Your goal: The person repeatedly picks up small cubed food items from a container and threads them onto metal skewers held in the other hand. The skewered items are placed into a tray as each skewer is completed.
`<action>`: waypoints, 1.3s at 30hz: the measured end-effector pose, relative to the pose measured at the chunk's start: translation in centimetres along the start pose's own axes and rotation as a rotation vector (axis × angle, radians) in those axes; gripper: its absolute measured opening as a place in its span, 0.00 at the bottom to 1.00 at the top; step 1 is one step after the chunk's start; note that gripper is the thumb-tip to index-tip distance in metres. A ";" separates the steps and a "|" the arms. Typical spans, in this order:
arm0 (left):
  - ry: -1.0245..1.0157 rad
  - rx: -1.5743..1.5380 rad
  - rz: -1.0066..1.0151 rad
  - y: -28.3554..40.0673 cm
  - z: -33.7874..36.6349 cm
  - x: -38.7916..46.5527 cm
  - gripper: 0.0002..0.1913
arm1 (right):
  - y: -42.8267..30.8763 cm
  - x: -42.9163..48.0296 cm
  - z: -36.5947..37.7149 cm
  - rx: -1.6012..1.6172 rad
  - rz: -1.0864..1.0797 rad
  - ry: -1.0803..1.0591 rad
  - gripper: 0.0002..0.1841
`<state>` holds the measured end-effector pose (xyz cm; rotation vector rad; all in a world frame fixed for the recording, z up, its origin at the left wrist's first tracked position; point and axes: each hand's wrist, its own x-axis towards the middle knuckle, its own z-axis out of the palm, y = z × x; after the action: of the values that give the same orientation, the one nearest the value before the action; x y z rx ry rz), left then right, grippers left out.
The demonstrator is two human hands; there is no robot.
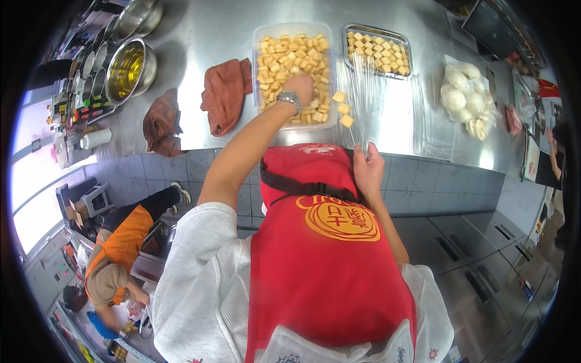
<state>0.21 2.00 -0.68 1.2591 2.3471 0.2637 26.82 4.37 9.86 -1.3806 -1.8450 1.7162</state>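
Note:
My left hand [299, 86], with a metal watch on the wrist, reaches into a clear plastic tub [293, 30] of fried tofu-like cubes [283, 59]. Its fingertips are hidden among the cubes, so I cannot tell whether one is pinched. Low at the table edge, my right hand [368, 168] grips a thin skewer [351, 134]. Three golden cubes [343, 109] are threaded on it, just right of the tub. Beyond this hand lies a bundle of thin metal skewers [363, 86], fanned out on the steel table [209, 27].
A metal tray [408, 50] holds rows of similar cubes behind the skewers. Brown cloths [224, 97] lie left of the tub. Farther left stands a steel bowl of yellow oil [129, 70]. A plastic bag of pale round items [467, 95] sits right. A person in orange [122, 240] works behind at left.

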 end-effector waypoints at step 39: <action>-0.152 -1.913 -0.451 6.6 -3.2 -5.9 0.19 | 0.8 1.0 0.7 -0.038 -0.087 0.031 0.09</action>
<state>6.33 0.96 6.41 -0.2123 1.0941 1.5722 26.15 4.57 8.60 -1.3126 -1.9017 1.6166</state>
